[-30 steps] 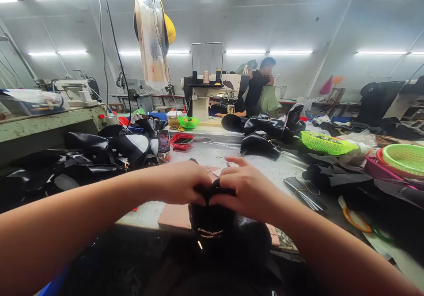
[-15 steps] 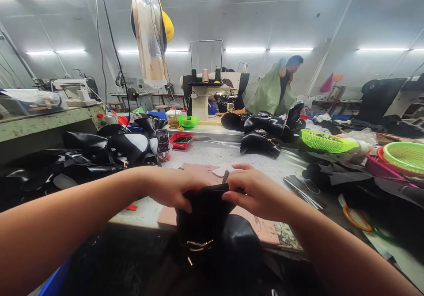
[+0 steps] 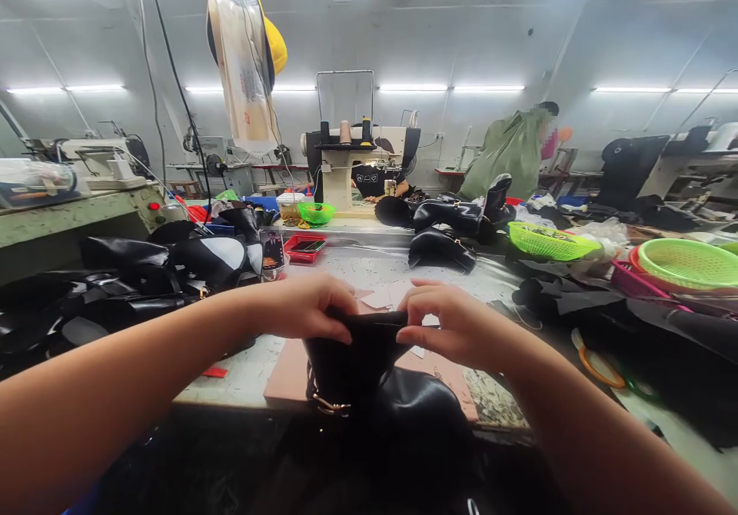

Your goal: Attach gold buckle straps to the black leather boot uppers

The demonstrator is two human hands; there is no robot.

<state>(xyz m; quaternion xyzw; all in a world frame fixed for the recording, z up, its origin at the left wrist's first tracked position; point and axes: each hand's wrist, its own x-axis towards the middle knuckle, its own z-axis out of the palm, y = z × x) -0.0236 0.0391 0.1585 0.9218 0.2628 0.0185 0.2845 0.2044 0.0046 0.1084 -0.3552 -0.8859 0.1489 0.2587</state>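
Note:
A black boot upper [image 3: 351,365] with a gold buckle on a strap stands at the near edge of the bench, its top edge raised between my hands. My left hand [image 3: 323,311] pinches the left side of that top edge, thumb toward me. On the right side, my right hand [image 3: 432,319] grips the same edge between thumb and fingers. The glossy black foot part [image 3: 423,407] bulges to the right below. Under and behind it lies a pinkish board [image 3: 282,380] with white paper-like pieces [image 3: 383,298] on it. The lower part of the upper fades into dark shadow.
Black boot pieces [image 3: 138,269] are heaped at the left, and more uppers [image 3: 441,250] lie ahead. A red tray [image 3: 305,247], green baskets [image 3: 550,242] and an orange ring [image 3: 600,369] surround the work area. Beyond the sewing machine [image 3: 360,161], one person sits and another handles green sheeting [image 3: 499,154].
My view has turned slightly right. Both hands stay on the top edge, which has shifted a little, and the buckle has turned left. The person with the green sheeting has moved.

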